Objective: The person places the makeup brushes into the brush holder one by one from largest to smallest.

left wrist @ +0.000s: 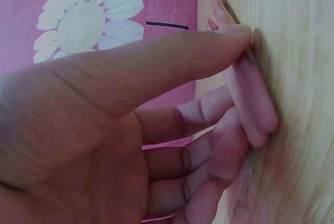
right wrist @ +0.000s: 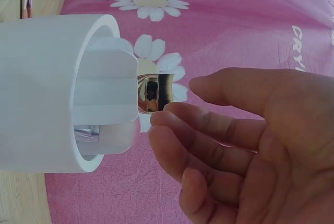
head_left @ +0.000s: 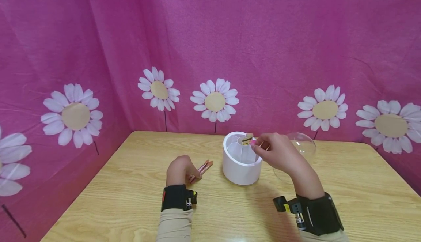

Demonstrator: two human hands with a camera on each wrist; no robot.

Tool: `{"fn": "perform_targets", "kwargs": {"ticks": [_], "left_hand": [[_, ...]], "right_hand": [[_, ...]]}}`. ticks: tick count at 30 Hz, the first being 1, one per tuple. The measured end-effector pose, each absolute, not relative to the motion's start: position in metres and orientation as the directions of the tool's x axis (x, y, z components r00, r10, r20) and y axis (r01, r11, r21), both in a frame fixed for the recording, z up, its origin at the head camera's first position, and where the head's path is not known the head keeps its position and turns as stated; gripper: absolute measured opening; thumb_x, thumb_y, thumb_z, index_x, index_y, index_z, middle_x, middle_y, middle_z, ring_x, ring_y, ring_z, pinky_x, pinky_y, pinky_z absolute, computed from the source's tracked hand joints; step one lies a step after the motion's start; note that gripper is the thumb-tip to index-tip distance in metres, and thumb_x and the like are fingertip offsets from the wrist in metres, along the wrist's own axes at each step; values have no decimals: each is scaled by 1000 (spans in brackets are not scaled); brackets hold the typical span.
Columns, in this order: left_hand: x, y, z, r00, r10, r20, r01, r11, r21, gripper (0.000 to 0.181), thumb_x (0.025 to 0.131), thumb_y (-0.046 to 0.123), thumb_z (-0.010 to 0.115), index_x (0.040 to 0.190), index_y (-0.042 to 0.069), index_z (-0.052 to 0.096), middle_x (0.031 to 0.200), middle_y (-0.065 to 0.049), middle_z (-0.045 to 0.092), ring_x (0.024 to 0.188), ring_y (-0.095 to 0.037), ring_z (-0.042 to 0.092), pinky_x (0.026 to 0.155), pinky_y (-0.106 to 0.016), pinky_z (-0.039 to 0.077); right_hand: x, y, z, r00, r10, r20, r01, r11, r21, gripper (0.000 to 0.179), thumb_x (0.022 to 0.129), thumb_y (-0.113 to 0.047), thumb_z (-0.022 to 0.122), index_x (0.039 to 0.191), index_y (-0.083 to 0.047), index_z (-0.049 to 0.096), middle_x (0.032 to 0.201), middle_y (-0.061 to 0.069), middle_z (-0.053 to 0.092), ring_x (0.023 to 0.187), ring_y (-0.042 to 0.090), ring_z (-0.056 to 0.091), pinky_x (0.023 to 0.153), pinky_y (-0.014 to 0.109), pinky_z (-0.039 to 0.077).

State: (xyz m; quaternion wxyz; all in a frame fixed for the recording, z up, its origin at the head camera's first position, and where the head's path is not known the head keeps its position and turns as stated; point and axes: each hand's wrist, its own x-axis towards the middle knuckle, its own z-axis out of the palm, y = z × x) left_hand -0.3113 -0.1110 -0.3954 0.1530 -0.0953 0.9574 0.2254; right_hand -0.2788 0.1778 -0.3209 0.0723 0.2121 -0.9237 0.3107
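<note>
My left hand (head_left: 179,169) is low over the wood table and pinches pink makeup brushes (left wrist: 249,98) with thumb and fingers. Their copper-coloured ends (head_left: 208,164) point away from the hand. To the right a white round brush holder (head_left: 241,173) stands upright, with inner dividers. A makeup brush (right wrist: 151,93) with a gold ferrule and dark, light-tipped bristles sticks up from it. My right hand (head_left: 279,151) is at the holder's rim, its fingers loosely bent close to that brush. A gap shows between thumb and forefinger; contact with the brush is unclear.
A clear dome lid (head_left: 300,145) stands behind and right of the holder, partly hidden by my right hand. The wood table (head_left: 131,198) meets a pink cloth backdrop (head_left: 263,52) printed with daisies. Something pink and silvery (right wrist: 94,132) shows inside the holder.
</note>
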Motion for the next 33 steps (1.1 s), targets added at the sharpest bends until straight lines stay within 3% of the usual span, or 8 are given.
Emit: {"fn": "perform_targets", "kwargs": {"ticks": [6, 13, 24, 33], "left_hand": [[-313, -111, -395, -947, -125, -297, -249, 868, 429, 41, 73, 18, 91, 100, -4, 70, 81, -8, 55, 72, -20, 50, 61, -29, 41], [-314, -107, -396, -957, -97, -275, -209, 886, 414, 24, 73, 15, 91, 73, 4, 69, 70, -4, 51, 67, -18, 48, 57, -28, 40], [-315, -105, -395, -964, -133, -232, -232, 849, 475, 18, 71, 6, 89, 71, 4, 71, 74, -7, 60, 69, -21, 53, 55, -30, 43], [-318, -104, -399, -963, -138, -234, -234, 857, 458, 20, 69, 4, 88, 69, 4, 68, 70, -6, 56, 63, -20, 52, 51, -29, 41]], "right_hand": [[-279, 177, -320, -900, -353, 256, -436, 714, -548, 15, 95, -18, 69, 95, -3, 72, 83, 6, 68, 74, 19, 60, 62, 31, 52], [-280, 177, -320, -899, -359, 252, -438, 712, -548, 15, 95, -18, 69, 94, -3, 72, 82, 5, 68, 74, 19, 60, 62, 31, 52], [-281, 176, -319, -892, -370, 260, -452, 711, -539, 14, 94, -17, 69, 92, -3, 71, 80, 5, 67, 71, 18, 59, 61, 31, 51], [-281, 176, -320, -893, -370, 257, -450, 713, -537, 14, 94, -17, 69, 92, -3, 71, 79, 4, 66, 71, 18, 58, 61, 31, 50]]}}
